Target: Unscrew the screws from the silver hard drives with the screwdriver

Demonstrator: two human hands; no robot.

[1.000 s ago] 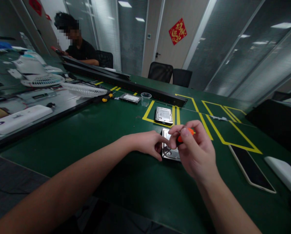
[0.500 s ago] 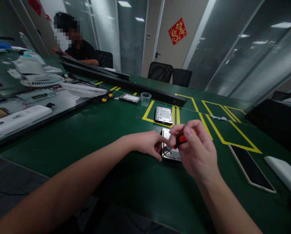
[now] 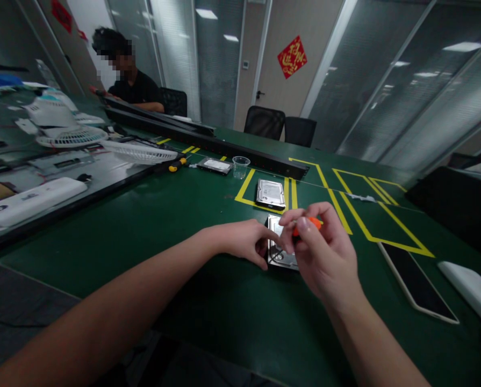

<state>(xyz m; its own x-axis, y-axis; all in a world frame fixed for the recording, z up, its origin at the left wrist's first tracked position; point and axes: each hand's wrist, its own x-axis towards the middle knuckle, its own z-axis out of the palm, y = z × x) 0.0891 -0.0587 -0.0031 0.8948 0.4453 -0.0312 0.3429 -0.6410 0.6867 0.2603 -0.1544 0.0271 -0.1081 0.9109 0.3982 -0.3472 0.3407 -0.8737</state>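
A silver hard drive (image 3: 282,260) lies flat on the green table, partly covered by both hands. My left hand (image 3: 244,239) grips its left side, with the index finger reaching over the top and the thumb at the near left corner. In my right hand (image 3: 331,255) is a screwdriver (image 3: 314,222) with an orange and black handle, closed in the fingers above the drive. Its thin shaft slants down to the left, toward the drive's near left corner. Whether the tip sits in a screw I cannot tell.
Beyond lie a second hard drive (image 3: 270,193) in a yellow tape frame, a clear plastic cup (image 3: 241,167) and another drive (image 3: 215,165). A phone (image 3: 415,282) rests at right. A long black bar (image 3: 224,145) crosses the back; a person (image 3: 137,88) sits far left.
My right hand has turned the screwdriver a little, so its handle shows more orange. My left hand stays on the hard drive.
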